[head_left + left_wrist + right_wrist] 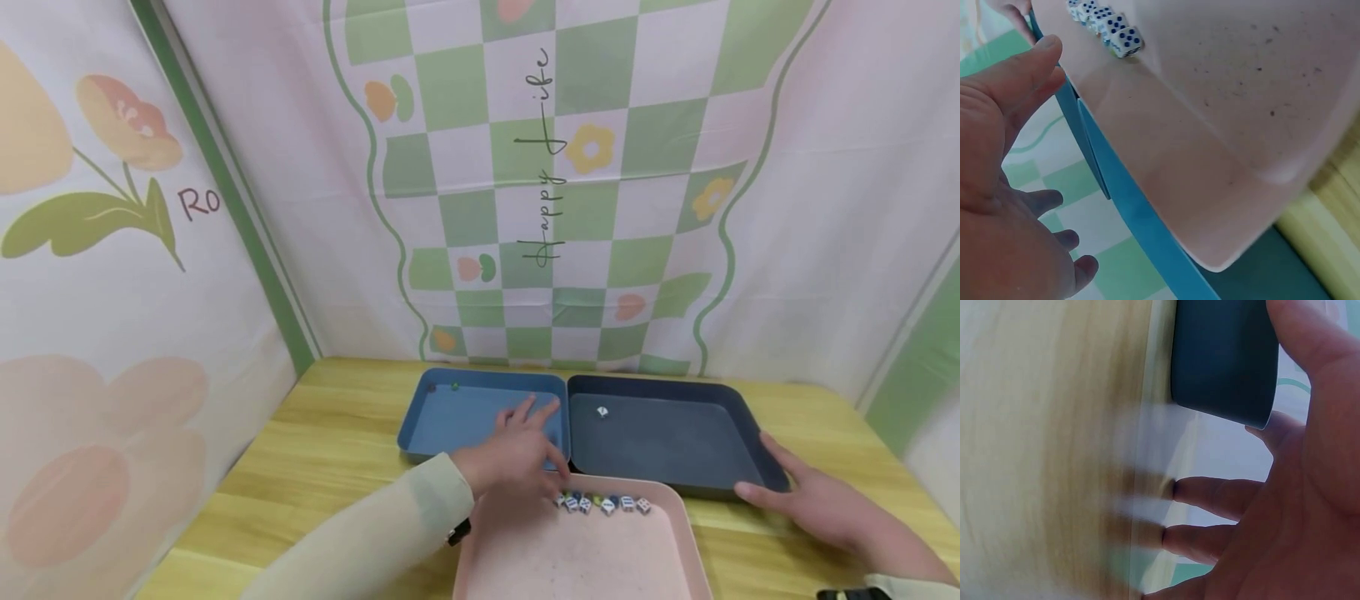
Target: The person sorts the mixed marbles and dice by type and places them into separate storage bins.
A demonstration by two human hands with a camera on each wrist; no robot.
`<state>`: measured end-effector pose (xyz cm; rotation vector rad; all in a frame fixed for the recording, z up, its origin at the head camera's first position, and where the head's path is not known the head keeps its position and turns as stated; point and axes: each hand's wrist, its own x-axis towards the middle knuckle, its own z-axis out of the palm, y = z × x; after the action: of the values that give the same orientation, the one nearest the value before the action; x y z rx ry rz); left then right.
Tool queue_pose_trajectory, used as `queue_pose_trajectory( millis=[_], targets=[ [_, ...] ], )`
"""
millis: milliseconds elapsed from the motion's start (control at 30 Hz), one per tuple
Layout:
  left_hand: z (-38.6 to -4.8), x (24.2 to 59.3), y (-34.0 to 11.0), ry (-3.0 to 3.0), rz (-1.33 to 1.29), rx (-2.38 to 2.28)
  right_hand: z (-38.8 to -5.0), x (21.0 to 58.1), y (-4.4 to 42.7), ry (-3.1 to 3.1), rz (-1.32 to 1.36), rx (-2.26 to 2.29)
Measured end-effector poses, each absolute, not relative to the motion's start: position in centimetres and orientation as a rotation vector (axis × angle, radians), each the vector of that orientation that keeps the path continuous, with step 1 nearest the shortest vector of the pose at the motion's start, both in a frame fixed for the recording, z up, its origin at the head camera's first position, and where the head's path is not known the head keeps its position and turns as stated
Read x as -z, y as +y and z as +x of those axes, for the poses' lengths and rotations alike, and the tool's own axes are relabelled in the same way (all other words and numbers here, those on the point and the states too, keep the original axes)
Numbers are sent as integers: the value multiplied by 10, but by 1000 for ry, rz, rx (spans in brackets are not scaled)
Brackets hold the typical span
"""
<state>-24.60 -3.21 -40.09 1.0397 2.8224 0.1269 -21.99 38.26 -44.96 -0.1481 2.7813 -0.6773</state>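
Note:
My left hand [522,454] is over the pink tray's [577,550] far left edge and the blue tray, fingers spread; its thumb and index finger [1029,69] are near the dice. White dice [607,506] with blue pips stand in a row along the pink tray's far side, with small yellow-green and dark blue pieces among them. No held piece shows in this hand. At the dark tray's [667,442] near right corner, my right hand [817,500] touches the rim with thumb and index finger, its other fingers extended. One white die [602,412] lies in that tray.
The blue tray [450,425] adjoins the dark tray on the left, with a small green piece [455,386] and a dark piece [431,387] in its far left corner. All trays stand on a wooden table [300,467]. A patterned curtain [525,208] hangs behind.

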Motion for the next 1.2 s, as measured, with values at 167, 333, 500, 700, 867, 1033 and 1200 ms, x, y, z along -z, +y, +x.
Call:
queue_pose_trajectory(
  millis=[167,333,500,700,867,1033,1200],
  targets=[
    [-246,406,-35,2781,1092,-149,-221,452,385,2782,-150,676],
    [-247,408,-36,2771,1121,-111,-223,453,386,2770,-134,675],
    [-246,407,-36,2768,1120,-90,-223,452,385,2767,-134,672],
    [-245,405,-36,2736,1134,-54,-221,448,383,2761,-131,674],
    [-246,405,-37,2683,1134,-57,-221,448,383,2768,-138,663],
    [-246,406,-37,2669,1134,-61,-223,450,385,2759,-138,666],
    [-247,409,-36,2685,1137,-37,-226,453,388,2748,-135,680]
  ],
)
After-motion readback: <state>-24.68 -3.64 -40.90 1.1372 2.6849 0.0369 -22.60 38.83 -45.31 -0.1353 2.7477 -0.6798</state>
